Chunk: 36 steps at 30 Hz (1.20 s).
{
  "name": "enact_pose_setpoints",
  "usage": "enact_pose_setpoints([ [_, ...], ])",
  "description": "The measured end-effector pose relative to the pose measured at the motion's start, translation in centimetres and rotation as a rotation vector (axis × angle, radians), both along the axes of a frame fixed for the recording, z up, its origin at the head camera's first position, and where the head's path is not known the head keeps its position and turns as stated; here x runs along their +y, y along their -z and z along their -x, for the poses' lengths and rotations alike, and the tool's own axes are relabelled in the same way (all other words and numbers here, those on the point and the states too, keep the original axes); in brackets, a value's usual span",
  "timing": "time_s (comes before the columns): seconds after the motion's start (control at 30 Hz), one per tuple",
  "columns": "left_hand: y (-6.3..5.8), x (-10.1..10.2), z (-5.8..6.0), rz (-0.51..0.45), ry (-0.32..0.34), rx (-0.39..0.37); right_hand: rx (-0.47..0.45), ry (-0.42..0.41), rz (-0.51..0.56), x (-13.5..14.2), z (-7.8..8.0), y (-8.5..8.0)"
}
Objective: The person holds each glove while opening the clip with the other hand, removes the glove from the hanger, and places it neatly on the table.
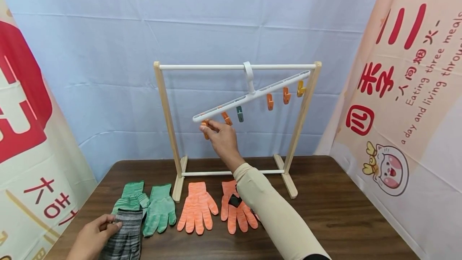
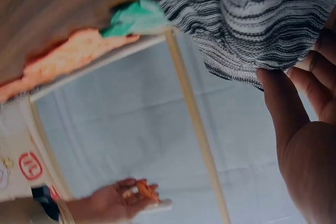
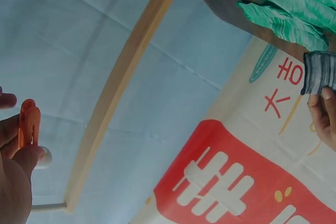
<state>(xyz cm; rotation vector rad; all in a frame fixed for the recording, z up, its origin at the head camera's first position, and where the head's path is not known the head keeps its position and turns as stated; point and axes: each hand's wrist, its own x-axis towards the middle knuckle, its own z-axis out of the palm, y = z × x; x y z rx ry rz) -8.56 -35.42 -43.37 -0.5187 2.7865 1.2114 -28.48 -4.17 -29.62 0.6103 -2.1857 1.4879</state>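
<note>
My left hand (image 1: 94, 236) pinches the cuff of a black-and-grey striped knit glove (image 1: 124, 232) between thumb and fingers, low at the left; the left wrist view shows the glove's cuff (image 2: 252, 40) close up. With my right hand (image 1: 224, 139) I pinch an orange clothespin (image 1: 205, 128) at the low left end of a white hanger (image 1: 231, 105). In the right wrist view this clothespin (image 3: 29, 124) sits between thumb and fingers. The hanger hooks over the rack's white top bar and tilts, right end high. More clips hang along it: orange, a teal clip (image 1: 240, 114) and a yellow clip (image 1: 301, 88).
Two green gloves (image 1: 160, 208) lie on the brown table (image 1: 325, 220), one partly under the striped glove. Right of them lie two orange gloves (image 1: 197, 208), one partly behind my right sleeve. The wooden rack (image 1: 167, 123) stands behind, before a pale cloth; printed cloths hang at both sides.
</note>
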Motion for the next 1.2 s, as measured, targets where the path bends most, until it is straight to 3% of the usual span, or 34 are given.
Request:
enact_pose_setpoints([
  [0.5,2.3,-0.5,-0.3,0.119,0.055,-0.062,-0.009,-0.034,0.021,0.2,-0.2,-0.1],
  [0.8,3.5,-0.9,-0.4,0.218,0.158,-0.137,0.01,-0.035,0.026,0.1,-0.1,0.0],
  [1.2,4.2,-1.4,0.1,0.247,0.135,-0.188,0.004,-0.04,0.026,0.0,0.0,0.2],
])
